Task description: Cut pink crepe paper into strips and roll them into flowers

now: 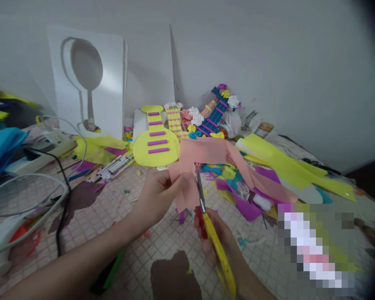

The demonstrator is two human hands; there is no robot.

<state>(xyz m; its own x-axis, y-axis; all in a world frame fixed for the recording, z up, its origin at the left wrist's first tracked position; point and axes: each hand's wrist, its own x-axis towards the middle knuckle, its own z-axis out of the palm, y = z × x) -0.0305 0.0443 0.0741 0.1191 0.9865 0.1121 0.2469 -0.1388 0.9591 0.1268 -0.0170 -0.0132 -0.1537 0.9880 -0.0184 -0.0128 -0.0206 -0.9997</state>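
Note:
My left hand (pixel 158 196) pinches the near end of a long pink paper strip (pixel 211 151), thumb on top and fingers behind. From there the strip bends over and trails away to the right across the scraps. My right hand (pixel 218 237) is closed round a pair of scissors (pixel 211 229) with yellow and red handles. Their blades point away from me, with the tips at the edge of the pink paper beside my left thumb. Just beyond my left hand stands a yellow paper guitar shape (pixel 156 146) with purple bars across it.
Decorated paper guitars (pixel 214 114) lean by the wall. Yellow paper (pixel 278 166) and purple scraps (pixel 240 204) lie at right. A white board with a spoon-shaped cutout (pixel 112 83) stands at back left. Cables (pixel 67 208) cross the left side; a brown piece (pixel 175 277) lies in front.

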